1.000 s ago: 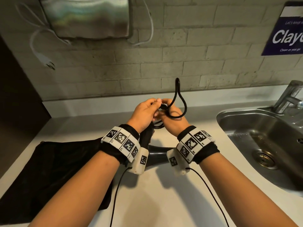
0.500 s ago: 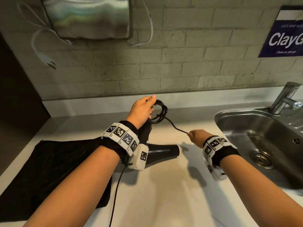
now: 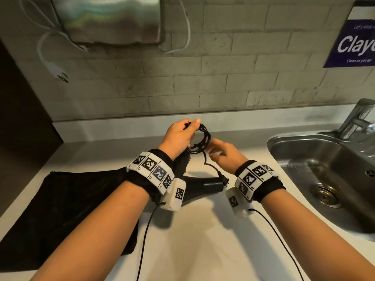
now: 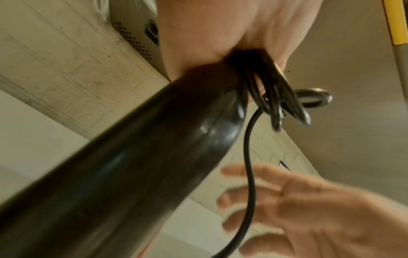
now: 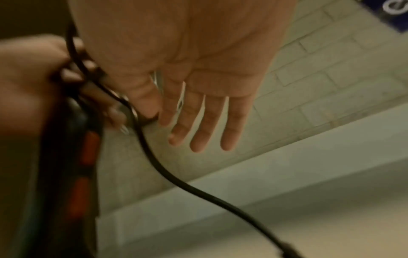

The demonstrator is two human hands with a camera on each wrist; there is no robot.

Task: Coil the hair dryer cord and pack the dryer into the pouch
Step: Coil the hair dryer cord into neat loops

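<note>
- Head view alone shows the black pouch (image 3: 67, 209) lying flat on the counter (image 3: 203, 240), left of the hair dryer (image 3: 203, 184), with the sink (image 3: 324, 169) at the right.
- Right wrist view alone shows red switches on the dryer's handle.
- The left hand (image 3: 178, 136) grips the handle end and the coiled cord (image 3: 203, 140) above the counter; the loops are bunched, the plug (image 3: 284, 180) hanging loose.
- The right hand (image 3: 225, 154) is spread, holding nothing, just beside the coil.

Shared washroom or pantry, I judge | steel sink (image 3: 316, 163) right of my hands | wall dispenser (image 3: 107, 19) above | "Clean as you go" sign (image 3: 353, 43).
</note>
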